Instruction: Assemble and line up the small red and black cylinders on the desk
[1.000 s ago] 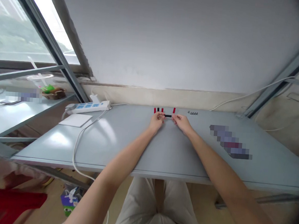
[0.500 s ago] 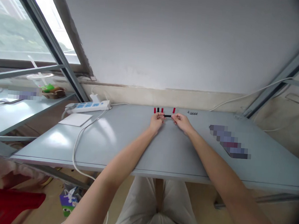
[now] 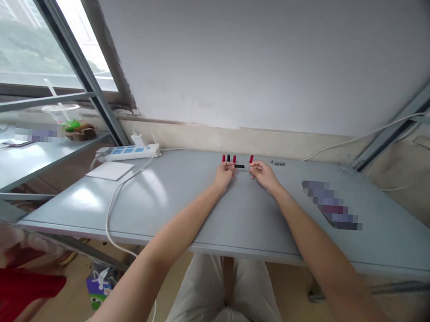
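My left hand [image 3: 225, 175] pinches one end of a short black tube [image 3: 239, 166], which lies level and points right, just above the grey desk. A narrow gap separates the tube's free end from my right hand [image 3: 264, 176]. The fingertips of that hand are pressed together; what they hold, if anything, is too small to make out. Behind my left hand a red tube [image 3: 223, 158], a black tube [image 3: 229, 158] and a second red tube [image 3: 234, 159] stand upright in a row. Another red tube [image 3: 251, 158] is just behind my right fingertips, leaning slightly.
Several small metal pieces [image 3: 280, 164] lie in a line near the wall, right of my hands. A blurred-out phone-like object [image 3: 330, 204] rests at right. At left are a white power strip [image 3: 134, 150], its cable [image 3: 112, 203] and a white flat box [image 3: 110, 170].
My right hand has moved slightly right, away from the black tube, and its fingers have come off the tube's end. My left hand keeps its hold on the tube.
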`<state>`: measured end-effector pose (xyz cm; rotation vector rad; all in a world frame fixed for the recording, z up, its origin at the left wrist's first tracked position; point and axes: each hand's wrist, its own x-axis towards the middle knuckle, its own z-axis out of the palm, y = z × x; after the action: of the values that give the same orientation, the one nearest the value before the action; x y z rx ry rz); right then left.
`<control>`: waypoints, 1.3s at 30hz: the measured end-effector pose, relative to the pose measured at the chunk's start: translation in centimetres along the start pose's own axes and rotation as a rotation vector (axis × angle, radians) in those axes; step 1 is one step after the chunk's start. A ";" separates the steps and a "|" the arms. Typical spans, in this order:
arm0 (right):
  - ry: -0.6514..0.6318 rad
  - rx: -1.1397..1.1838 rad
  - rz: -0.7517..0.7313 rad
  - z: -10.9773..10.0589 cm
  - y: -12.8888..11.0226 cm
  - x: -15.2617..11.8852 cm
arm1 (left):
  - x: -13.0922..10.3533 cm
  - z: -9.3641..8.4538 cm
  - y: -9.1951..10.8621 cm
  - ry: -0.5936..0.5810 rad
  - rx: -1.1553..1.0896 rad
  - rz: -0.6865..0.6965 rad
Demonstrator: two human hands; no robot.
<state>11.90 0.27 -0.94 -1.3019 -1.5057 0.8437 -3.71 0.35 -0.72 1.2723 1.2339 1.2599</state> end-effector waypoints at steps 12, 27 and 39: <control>-0.114 -0.132 -0.109 0.5 0.7 -0.4 | -0.7 0.0 0.5 -0.051 -0.093 -0.011; -0.004 -0.638 -0.253 0.0 0.2 -0.7 | -0.6 0.0 0.3 -0.087 -0.109 0.048; 0.168 -0.597 0.155 -2.2 1.7 2.6 | 1.1 1.9 0.2 -0.069 0.645 0.305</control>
<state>14.59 3.00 -1.26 -1.8908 -1.5947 0.3651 -1.83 1.51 -0.57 2.0109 1.4978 1.0382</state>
